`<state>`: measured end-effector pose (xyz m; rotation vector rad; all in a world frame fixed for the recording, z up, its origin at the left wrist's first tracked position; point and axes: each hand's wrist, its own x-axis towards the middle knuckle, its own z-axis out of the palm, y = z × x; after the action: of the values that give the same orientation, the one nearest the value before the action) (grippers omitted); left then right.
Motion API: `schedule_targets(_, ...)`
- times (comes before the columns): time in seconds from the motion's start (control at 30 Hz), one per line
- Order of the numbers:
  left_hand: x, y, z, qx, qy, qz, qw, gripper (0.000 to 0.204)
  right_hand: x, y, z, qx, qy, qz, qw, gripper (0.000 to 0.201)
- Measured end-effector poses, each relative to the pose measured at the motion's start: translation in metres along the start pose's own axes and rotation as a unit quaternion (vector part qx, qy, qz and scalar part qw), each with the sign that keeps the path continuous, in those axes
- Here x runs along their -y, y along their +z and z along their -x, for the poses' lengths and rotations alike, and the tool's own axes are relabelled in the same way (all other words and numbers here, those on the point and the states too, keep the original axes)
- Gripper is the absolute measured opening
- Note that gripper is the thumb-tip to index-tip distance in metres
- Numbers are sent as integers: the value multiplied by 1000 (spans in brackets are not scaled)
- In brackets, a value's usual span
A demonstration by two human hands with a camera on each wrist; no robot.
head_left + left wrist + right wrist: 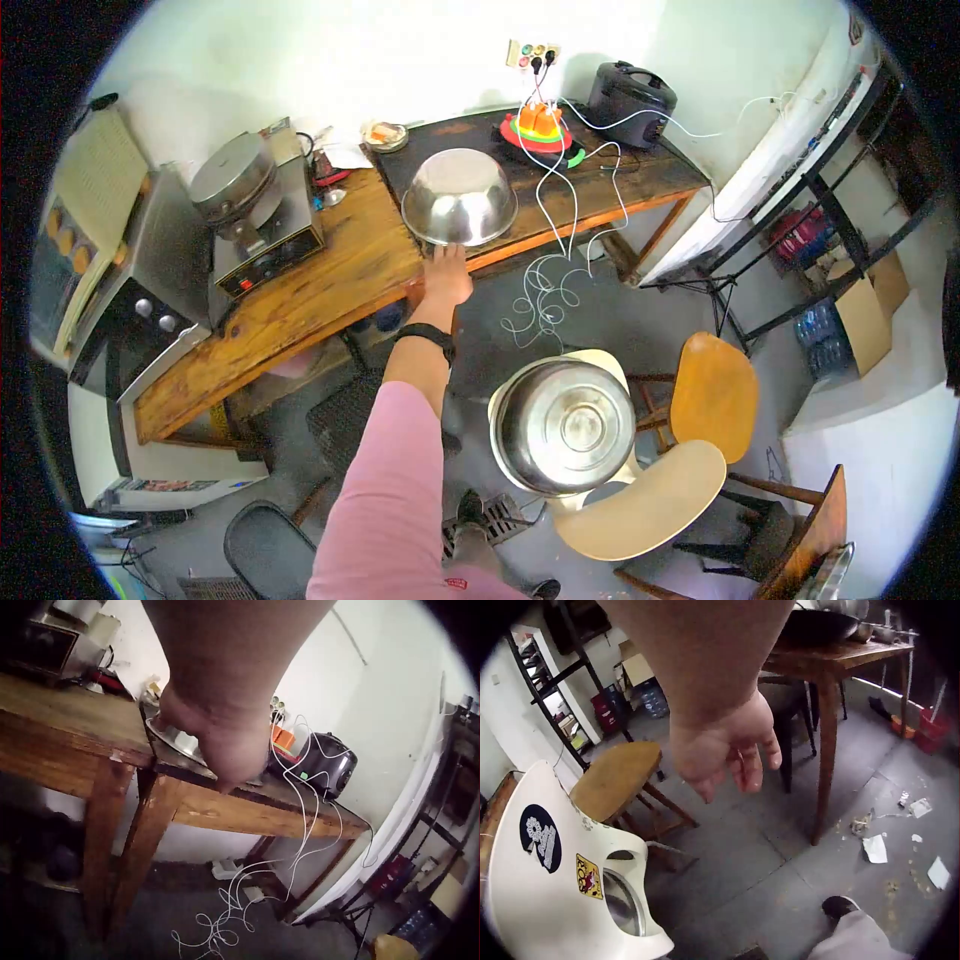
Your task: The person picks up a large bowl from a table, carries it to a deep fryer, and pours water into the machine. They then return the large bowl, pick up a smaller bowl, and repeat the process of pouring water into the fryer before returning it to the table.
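Note:
An upturned shiny metal bowl lies on the dark-topped wooden table. My left hand reaches forward to it, straight fingers touching the near rim. In the left wrist view the wrist and palm of this left hand cover much of the bowl, and most of its fingers are hidden. My right hand hangs loosely curled over the floor with nothing in it, beside a cream chair; the head view does not show it. A large steel basin rests on that chair's seat.
Behind the bowl are a red and orange power strip with white cables and a black rice cooker. A waffle maker stands left. White cables trail to the floor. A wooden stool stands at right.

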<state>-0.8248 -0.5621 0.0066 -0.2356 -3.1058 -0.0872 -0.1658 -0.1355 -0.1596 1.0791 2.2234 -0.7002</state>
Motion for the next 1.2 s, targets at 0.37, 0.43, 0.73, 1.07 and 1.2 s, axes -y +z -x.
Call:
schedule_targets(0.37, -5, 9, -13, -88, 14, -53, 995, 37, 21, -12, 27, -25, 42, -15, 999, 21)
schedule_targets(0.43, 3, 27, -5, -153, 47, -66, 985, 28, 18, -9, 32, -28, 43, -20, 998, 21)
schedule_targets(0.73, 19, 7, 4, -333, 255, -101, 902, 4, -2, 2, 64, -60, 42, -42, 996, 23)
schedule_targets(1.07, -99, -230, 17, -333, 301, 68, 891, 2, -89, 55, 40, -134, 20, -208, 969, 15)
schedule_targets(1.2, -192, -291, 121, -305, 389, 217, 841, 9, -46, -23, 95, -238, 20, -393, 888, 30)
